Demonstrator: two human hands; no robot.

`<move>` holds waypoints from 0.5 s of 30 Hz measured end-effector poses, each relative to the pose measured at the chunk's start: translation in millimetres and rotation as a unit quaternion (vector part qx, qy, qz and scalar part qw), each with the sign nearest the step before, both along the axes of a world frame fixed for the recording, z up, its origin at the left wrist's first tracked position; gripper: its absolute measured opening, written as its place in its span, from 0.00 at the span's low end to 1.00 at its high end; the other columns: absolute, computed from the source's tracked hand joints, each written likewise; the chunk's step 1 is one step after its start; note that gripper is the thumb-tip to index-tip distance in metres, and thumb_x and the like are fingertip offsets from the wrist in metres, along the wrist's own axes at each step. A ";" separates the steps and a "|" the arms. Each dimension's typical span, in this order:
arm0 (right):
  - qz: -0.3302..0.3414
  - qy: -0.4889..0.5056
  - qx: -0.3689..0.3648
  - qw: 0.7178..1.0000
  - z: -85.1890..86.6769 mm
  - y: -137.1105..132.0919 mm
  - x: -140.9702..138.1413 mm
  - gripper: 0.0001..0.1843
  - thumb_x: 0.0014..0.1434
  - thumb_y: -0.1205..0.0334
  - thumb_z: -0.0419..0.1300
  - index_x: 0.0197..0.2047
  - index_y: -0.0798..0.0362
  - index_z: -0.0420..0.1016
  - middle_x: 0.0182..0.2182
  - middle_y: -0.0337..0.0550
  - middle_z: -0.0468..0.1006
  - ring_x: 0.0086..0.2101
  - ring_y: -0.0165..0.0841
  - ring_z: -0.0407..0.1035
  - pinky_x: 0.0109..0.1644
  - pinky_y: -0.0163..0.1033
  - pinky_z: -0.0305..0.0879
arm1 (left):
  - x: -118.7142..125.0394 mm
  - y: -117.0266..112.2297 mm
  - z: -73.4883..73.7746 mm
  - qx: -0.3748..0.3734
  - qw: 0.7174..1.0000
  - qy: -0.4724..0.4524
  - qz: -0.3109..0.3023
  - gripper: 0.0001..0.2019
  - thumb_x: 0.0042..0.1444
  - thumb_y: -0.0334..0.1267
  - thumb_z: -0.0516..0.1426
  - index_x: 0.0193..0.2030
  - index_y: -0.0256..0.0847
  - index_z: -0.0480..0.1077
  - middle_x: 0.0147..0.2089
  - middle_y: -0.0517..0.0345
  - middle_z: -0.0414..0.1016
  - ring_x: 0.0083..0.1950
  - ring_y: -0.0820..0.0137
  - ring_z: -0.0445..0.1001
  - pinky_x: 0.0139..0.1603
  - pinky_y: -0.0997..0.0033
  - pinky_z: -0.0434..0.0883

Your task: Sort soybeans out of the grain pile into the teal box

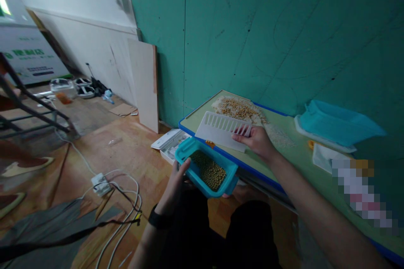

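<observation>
My left hand [175, 185] grips the near rim of a teal plastic bin [189, 149] partly filled with yellowish beans [210, 171], holding it just below the edge of the green table [284, 157]. My right hand [257, 139] is closed on the right end of a white slotted scoop board [221, 130] lying at the table's edge above the bin. A pile of the same beans [238, 109] mixed with white grains [279, 135] lies farther back on the table.
A teal tray on a white lid [334, 124] sits at the right of the table, with a white sheet [322, 156] near it. A white box [168, 141] lies on the wooden floor beside the table, with cables and a power strip [101, 183] at left.
</observation>
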State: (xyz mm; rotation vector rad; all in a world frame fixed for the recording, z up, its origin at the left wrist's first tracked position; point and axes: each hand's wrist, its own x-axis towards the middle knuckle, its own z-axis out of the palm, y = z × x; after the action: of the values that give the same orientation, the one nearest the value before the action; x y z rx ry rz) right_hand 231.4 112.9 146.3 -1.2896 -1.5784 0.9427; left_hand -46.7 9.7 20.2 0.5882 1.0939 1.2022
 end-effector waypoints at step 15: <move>-0.004 -0.375 0.257 0.891 -14.5 -51.0 -71.8 0.24 0.75 0.69 0.58 0.67 0.54 0.86 0.54 0.59 0.93 0.46 0.43 0.90 0.53 0.42 0.83 | 6.2 -0.1 -6.6 0.008 1.000 0.012 -0.008 0.41 0.69 0.62 0.69 0.80 0.48 0.63 0.62 0.42 0.84 0.43 0.59 0.88 0.39 0.62 0.87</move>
State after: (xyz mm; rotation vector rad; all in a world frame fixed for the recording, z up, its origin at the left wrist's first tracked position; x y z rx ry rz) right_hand 159.7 61.8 131.7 -1.3226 -2.2001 -0.0581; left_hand -40.4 9.5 13.6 0.6247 1.0976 1.1935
